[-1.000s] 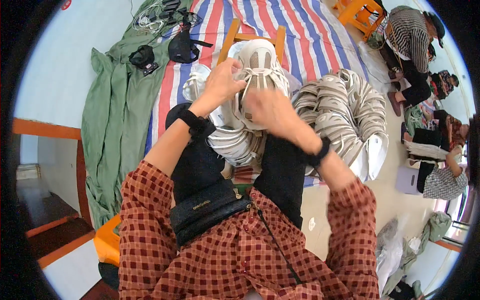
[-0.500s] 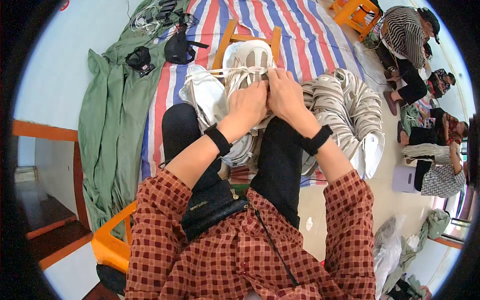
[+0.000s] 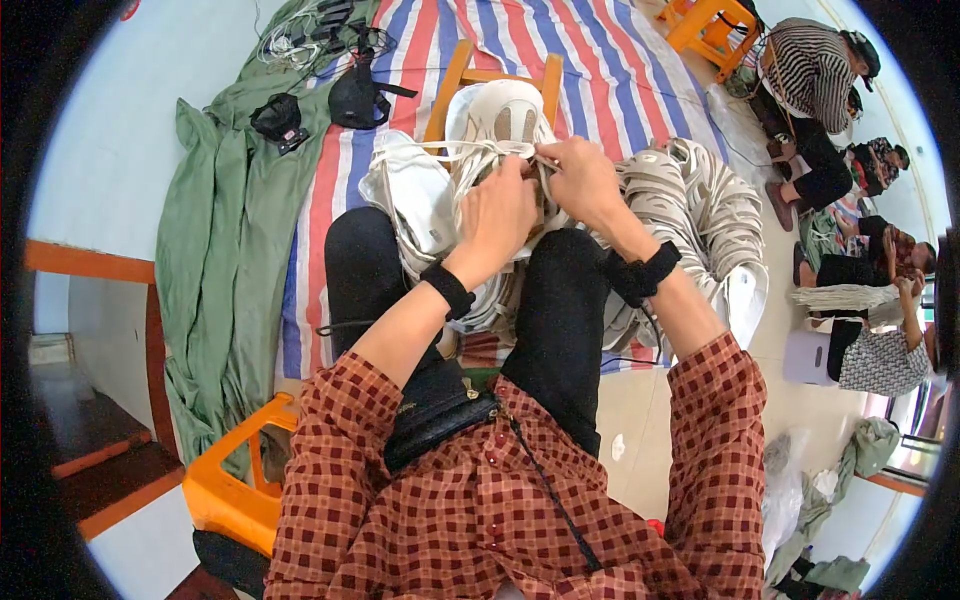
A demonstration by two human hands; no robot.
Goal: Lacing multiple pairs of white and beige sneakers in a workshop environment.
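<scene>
A beige and white shoe upper lies in front of my knees, its toe pointing away from me, on an orange stool. White shoelace runs across its front and trails off to the left. My left hand is closed over the upper's middle, its fingers bent at the lace; what they pinch is partly hidden. My right hand pinches a lace end at the upper's right edge. More pale shoe pieces lie under and left of it.
A stacked row of beige shoe uppers curves at my right on the striped sheet. Green cloth and black pouch-like items lie left. An orange plastic stool stands lower left. Other people sit at the far right.
My hands have moved apart: the right one went outward to the right, drawing lace, and the left shifted slightly down. More of the upper's middle now shows between them.
</scene>
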